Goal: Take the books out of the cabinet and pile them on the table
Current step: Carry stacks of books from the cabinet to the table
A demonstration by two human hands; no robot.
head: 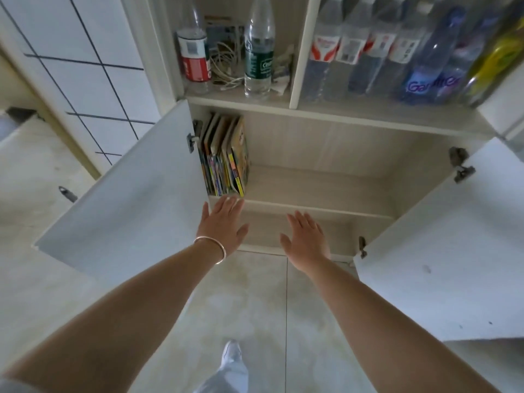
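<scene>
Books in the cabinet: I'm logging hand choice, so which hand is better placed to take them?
Left. The left hand is open with its fingertips just below the books, at the shelf's left end; the open right hand is further right.

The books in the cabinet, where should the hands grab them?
Probably by the spines facing out. The books stand upright, packed against the left wall, so the left hand can come from the front and curl fingers around the free right side.

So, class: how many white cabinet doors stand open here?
2: one white cabinet door swung out at the left, beside the upright books; the other swung out at the right.
</scene>
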